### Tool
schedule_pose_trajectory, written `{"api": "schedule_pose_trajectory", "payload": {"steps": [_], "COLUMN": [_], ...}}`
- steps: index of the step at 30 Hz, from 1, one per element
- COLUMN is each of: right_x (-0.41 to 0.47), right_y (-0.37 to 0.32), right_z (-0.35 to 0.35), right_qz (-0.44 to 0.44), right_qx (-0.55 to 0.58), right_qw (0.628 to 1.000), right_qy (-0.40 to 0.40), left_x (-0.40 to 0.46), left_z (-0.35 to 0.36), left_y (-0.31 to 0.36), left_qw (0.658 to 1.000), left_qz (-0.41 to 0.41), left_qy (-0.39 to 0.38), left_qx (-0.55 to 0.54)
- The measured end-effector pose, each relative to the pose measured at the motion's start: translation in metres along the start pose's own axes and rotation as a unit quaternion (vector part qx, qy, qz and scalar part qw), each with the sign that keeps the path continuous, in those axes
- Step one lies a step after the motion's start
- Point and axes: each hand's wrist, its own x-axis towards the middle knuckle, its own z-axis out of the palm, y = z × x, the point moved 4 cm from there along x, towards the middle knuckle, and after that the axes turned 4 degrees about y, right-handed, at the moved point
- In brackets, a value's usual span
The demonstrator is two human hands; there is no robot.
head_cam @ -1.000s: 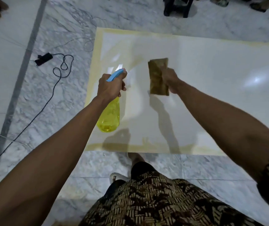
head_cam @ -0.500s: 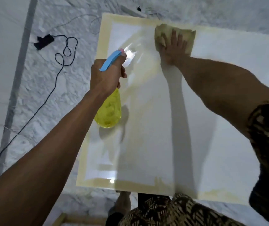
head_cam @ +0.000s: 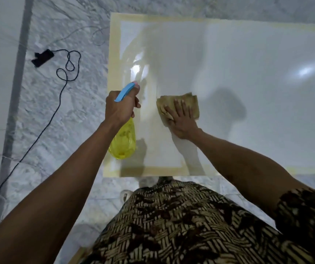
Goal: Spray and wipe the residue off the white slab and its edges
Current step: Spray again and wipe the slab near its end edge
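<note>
The white slab (head_cam: 248, 103) lies flat on the marble floor, glossy, with yellowish residue bands along its left, far and near edges. My left hand (head_cam: 119, 108) grips a yellow spray bottle (head_cam: 124, 143) with a blue trigger, held above the slab's left part, nozzle pointing away. My right hand (head_cam: 182, 121) lies flat, fingers spread, pressing a folded tan cloth (head_cam: 177, 102) onto the slab just right of the bottle. A dull streaked patch runs from the cloth toward the far left corner.
A black cable with a black plug block (head_cam: 42, 57) loops over the marble floor (head_cam: 53, 130) left of the slab. A grey floor strip (head_cam: 17, 82) runs along the far left. My patterned garment (head_cam: 181, 225) fills the bottom of the view.
My right hand has dragged the cloth from the slab's far edge back toward me, to the middle left. The left hand still holds the bottle in about the same place.
</note>
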Motion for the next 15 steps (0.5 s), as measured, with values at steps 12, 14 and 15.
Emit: {"api": "schedule_pose_trajectory", "payload": {"steps": [12, 14, 15], "right_x": [-0.185, -0.187, -0.186], "right_y": [-0.090, -0.103, -0.110], "right_z": [0.034, 0.011, -0.003], "right_qz": [0.036, 0.126, 0.173], "right_qx": [0.096, 0.207, 0.287], "right_qw": [0.977, 0.952, 0.926], "right_qy": [-0.184, -0.187, -0.173], "left_x": [-0.125, -0.130, -0.131], "left_z": [-0.035, -0.039, -0.040], "left_y": [-0.068, -0.065, -0.062], "left_qw": [0.999, 0.999, 0.999], "left_qz": [0.023, 0.023, 0.024], "left_qy": [-0.042, -0.039, -0.036], "left_qx": [0.009, 0.007, 0.010]}}
